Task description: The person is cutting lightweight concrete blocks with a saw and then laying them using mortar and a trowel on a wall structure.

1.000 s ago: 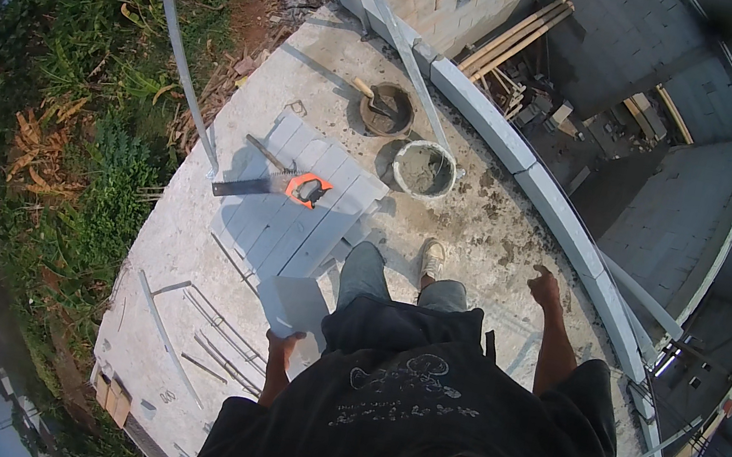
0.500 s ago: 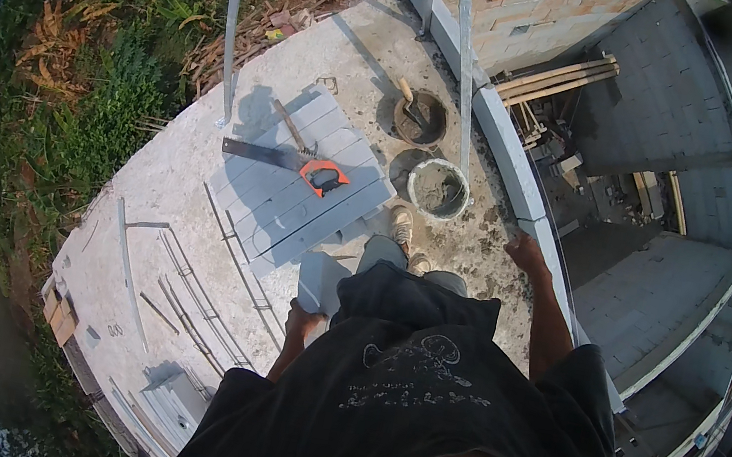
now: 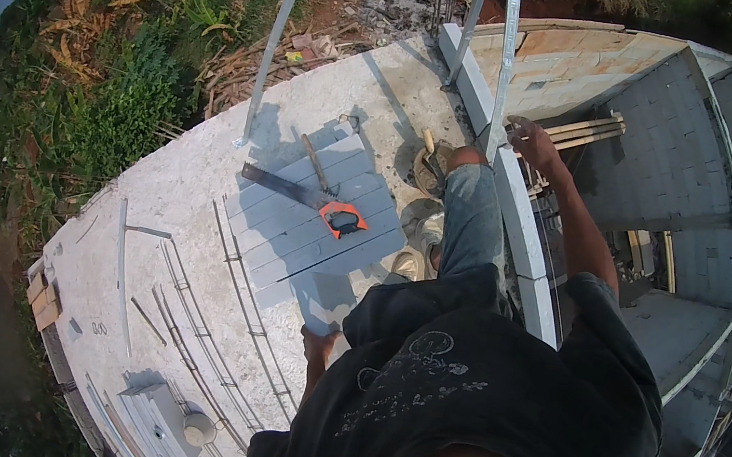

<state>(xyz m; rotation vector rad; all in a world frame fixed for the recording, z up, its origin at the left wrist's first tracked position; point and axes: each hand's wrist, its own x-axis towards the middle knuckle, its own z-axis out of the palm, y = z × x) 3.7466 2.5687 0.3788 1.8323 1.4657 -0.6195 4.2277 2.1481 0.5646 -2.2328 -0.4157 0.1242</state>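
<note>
My left hand (image 3: pixel 319 346) grips the lower end of a pale grey block (image 3: pixel 321 299), held low beside my body. My right hand (image 3: pixel 534 145) reaches forward over the low block wall (image 3: pixel 519 207), close to an upright metal pole (image 3: pixel 505 57); its fingers are apart and hold nothing. A stack of grey blocks (image 3: pixel 281 238) lies ahead of my left hand. Across it rests a handsaw (image 3: pixel 343 221) with an orange and black handle, beside a toothed tool with a wooden handle (image 3: pixel 312 156). A wooden-handled trowel (image 3: pixel 428 142) stands in a mortar bucket (image 3: pixel 419 171), partly hidden by my raised knee.
Steel rebar frames (image 3: pixel 202 327) lie on the concrete slab (image 3: pixel 166 193) at left, with more blocks (image 3: pixel 156 422) at lower left. Beyond the low wall on the right, the floor drops to walled rooms (image 3: pixel 660 173) with timber poles (image 3: pixel 589 131). Plants (image 3: pixel 139 71) grow past the slab's left edge.
My right hand has left the wall top beside me and moved forward to near the pole. One leg has stepped forward along the wall. My left hand still holds the block.
</note>
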